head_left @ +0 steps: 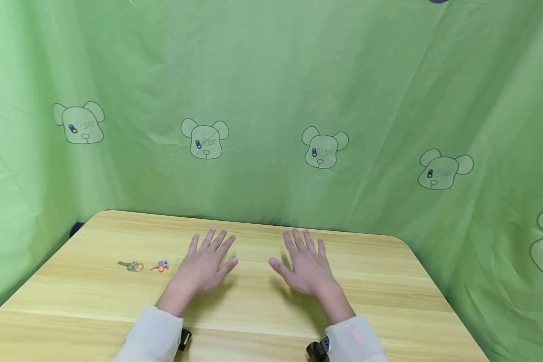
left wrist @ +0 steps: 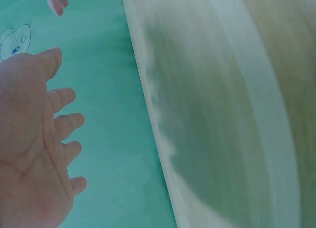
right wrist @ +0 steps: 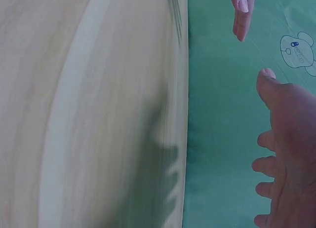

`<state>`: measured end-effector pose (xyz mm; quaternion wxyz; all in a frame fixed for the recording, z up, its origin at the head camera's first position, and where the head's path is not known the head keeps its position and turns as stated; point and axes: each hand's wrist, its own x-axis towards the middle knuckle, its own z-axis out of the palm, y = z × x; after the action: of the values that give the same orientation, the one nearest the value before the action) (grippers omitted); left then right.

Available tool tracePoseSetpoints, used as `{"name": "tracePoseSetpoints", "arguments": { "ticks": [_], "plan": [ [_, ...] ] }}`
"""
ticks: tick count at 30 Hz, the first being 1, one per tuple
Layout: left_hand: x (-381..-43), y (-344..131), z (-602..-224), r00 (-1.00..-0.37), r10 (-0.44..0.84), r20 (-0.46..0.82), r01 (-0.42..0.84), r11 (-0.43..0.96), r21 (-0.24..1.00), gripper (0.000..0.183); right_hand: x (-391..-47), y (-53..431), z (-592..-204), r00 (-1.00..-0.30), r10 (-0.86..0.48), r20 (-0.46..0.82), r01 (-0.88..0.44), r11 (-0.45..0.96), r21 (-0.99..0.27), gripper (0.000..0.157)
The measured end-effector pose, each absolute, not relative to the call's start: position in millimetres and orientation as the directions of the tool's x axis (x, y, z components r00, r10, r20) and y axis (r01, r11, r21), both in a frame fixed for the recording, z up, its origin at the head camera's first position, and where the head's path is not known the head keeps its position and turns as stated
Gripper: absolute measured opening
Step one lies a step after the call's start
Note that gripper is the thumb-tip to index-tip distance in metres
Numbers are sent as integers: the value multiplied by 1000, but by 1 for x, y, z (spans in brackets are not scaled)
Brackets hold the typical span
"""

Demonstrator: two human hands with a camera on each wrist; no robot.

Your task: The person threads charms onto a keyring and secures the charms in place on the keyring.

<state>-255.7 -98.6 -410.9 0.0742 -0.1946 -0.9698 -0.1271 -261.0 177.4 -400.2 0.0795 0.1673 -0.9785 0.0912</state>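
My left hand [head_left: 204, 267] hovers palm down over the wooden table [head_left: 253, 322], fingers straight and spread, holding nothing. To its left on the tabletop lie a key [head_left: 130, 265] with a metal ring and a small orange and blue trinket [head_left: 161, 265] with a short chain. My right hand [head_left: 305, 269] is likewise held above the table, right of the middle, its fingers spread and its palm free. A gap of bare wood separates the two thumbs. Each wrist view shows the near palm, the left [left wrist: 29, 139] and the right [right wrist: 296, 149], with shadows on the wood.
A green curtain [head_left: 262, 75] printed with bear heads hangs behind the table and along both sides. The table's far edge has rounded corners. White sleeves [head_left: 151, 334] cover my forearms, and a black wrist camera [head_left: 318, 350] sits below the right sleeve.
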Motion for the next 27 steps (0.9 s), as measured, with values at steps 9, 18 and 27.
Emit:
{"name": "tracePoseSetpoints", "arguments": {
  "ticks": [9, 18, 27],
  "plan": [
    [-261, -119, -408, -913, 353, 204, 393, 894, 214, 65, -264, 166, -399, -913, -372, 164, -397, 904, -159, 86],
    [-262, -152, -412, -924, 327, 197, 365, 907, 208, 64, -272, 141, -397, -884, -439, 161, -462, 872, -162, 84],
    [-257, -192, -415, -937, 284, 201, 325, 922, 210, 62, -278, 108, -394, -855, -503, 123, -517, 843, -148, 83]
  ]
}}
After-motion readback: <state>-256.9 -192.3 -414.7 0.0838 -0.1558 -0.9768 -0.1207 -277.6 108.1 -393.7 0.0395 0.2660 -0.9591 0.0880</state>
